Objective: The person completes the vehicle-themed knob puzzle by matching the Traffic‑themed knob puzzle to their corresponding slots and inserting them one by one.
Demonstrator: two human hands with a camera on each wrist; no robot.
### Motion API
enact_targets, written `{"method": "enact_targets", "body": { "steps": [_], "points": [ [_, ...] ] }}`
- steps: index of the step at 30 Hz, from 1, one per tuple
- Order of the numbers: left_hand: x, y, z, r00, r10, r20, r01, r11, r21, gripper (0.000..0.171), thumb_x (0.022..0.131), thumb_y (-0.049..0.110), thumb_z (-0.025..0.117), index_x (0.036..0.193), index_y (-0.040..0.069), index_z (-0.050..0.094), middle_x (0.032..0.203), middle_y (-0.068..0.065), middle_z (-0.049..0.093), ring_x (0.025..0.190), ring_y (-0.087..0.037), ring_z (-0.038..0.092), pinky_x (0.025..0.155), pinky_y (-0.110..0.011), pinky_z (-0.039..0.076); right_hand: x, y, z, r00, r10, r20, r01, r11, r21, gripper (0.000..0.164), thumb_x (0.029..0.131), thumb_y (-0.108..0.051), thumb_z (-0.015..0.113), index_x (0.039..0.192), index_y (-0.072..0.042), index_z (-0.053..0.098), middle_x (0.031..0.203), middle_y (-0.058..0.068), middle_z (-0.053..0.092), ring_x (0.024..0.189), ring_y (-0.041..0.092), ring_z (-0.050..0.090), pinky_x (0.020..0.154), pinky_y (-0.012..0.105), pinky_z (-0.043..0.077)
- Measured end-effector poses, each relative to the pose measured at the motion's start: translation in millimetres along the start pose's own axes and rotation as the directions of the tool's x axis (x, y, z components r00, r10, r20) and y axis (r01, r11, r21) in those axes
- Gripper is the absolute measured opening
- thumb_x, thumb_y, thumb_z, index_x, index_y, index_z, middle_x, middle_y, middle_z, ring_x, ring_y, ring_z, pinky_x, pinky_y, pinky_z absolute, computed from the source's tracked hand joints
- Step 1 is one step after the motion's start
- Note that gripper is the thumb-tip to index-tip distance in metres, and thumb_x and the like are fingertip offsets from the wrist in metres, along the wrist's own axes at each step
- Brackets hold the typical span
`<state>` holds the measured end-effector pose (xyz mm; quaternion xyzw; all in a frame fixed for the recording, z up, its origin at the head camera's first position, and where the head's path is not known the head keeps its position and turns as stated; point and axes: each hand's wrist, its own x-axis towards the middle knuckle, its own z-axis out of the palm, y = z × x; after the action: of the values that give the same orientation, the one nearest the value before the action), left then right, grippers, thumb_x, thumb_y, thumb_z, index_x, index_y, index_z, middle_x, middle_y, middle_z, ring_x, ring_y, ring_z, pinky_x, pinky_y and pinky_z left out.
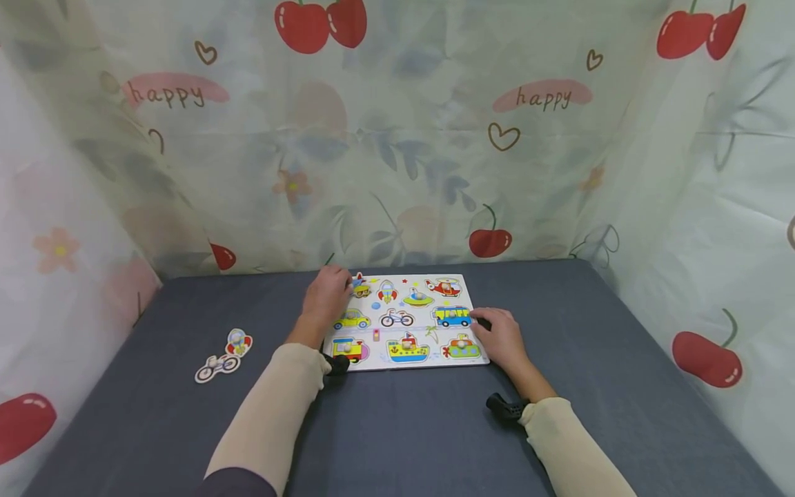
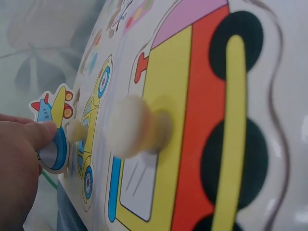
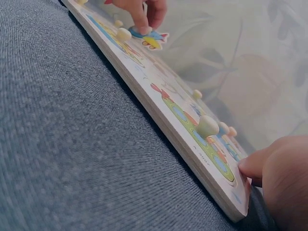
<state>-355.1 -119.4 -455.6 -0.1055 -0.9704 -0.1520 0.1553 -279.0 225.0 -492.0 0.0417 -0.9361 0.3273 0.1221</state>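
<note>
1. Left hand (image 1: 327, 295): pinching the plane (image 2: 58, 147) between thumb and finger, at the upper left of the board (image 1: 428, 327) in the head view. The plane is tilted against the board's face; its knob is hidden by the fingers.
2. Right hand (image 1: 500, 337): at the board's right edge, fingertips touching it near the bus (image 1: 452, 317). Whether they grip or merely rest there, I cannot tell.
3. Board: lying on the table (image 1: 410, 428), centre of the frame. Top row: helicopter (image 1: 444, 287) at right, UFO (image 1: 417, 297) left of it. Middle row: car (image 1: 352, 319) at left, bus at right. Bottom row, left to right: train (image 1: 348, 350), ship (image 1: 408, 351), submarine (image 1: 462, 348).
4. Rocket (image 1: 238, 343) and bike (image 1: 217, 368): loose on the table, lower left of the frame, touching, the rocket above and right of the bike.
5. Curtain (image 1: 397, 159): patterned with cherries, filling the upper frame behind the table.
</note>
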Motion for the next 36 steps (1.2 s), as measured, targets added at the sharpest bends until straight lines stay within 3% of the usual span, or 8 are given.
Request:
{"method": "enact_targets", "body": {
  "steps": [7, 14, 24, 36],
  "points": [
    [1.0, -0.6, 0.6, 1.0, -0.001, 0.009, 0.001, 1.0, -0.018, 0.01, 0.093, 0.016, 0.067, 0.1, 0.01, 0.067, 0.099, -0.003, 0.057, 0.097, -0.021, 0.052, 0.084, -0.039, 0.048, 0.2, -1.5, -1.4, 1.0, -0.016, 0.0, 0.016, 1.0, -0.006, 0.029, 0.092, -0.013, 0.067, 0.119, -0.004, 0.068, 0.124, 0.017, 0.063, 0.124, 0.035, 0.045, 0.103, 0.055, 0.031],
    [2.0, -1.8, 0.0, 0.997, -0.006, 0.075, 0.01, 0.998, -0.058, 0.017, 0.092, 0.016, 0.066, 0.108, 0.01, 0.067, 0.105, -0.004, 0.06, 0.102, -0.023, 0.053, 0.088, -0.041, 0.047, 0.0, -1.1, -2.0, 1.0, -0.02, -0.001, 0.02, 1.0, -0.004, 0.028, 0.092, -0.012, 0.067, 0.118, -0.004, 0.069, 0.124, 0.017, 0.063, 0.124, 0.036, 0.045, 0.103, 0.055, 0.031],
    [3.5, -2.7, -0.3, 0.981, -0.034, 0.189, 0.049, 0.996, -0.079, 0.034, 0.091, 0.017, 0.068, 0.123, 0.008, 0.064, 0.12, -0.009, 0.062, 0.115, -0.028, 0.053, 0.096, -0.045, 0.043, -1.4, -0.9, -1.5, 1.0, -0.011, -0.001, 0.011, 1.0, -0.003, 0.028, 0.092, -0.013, 0.066, 0.119, -0.004, 0.068, 0.124, 0.017, 0.063, 0.124, 0.035, 0.045, 0.103, 0.054, 0.031],
    [2.7, -2.0, -2.2, 0.964, -0.075, 0.255, 0.102, 0.99, -0.093, 0.041, 0.092, 0.019, 0.066, 0.131, 0.008, 0.059, 0.127, -0.011, 0.059, 0.12, -0.03, 0.05, 0.1, -0.047, 0.039, -0.8, -2.6, -1.9, 1.0, 0.007, 0.01, -0.007, 1.0, -0.002, 0.029, 0.092, -0.013, 0.066, 0.12, -0.005, 0.068, 0.126, 0.017, 0.062, 0.126, 0.035, 0.043, 0.104, 0.055, 0.029]
  ]
}}
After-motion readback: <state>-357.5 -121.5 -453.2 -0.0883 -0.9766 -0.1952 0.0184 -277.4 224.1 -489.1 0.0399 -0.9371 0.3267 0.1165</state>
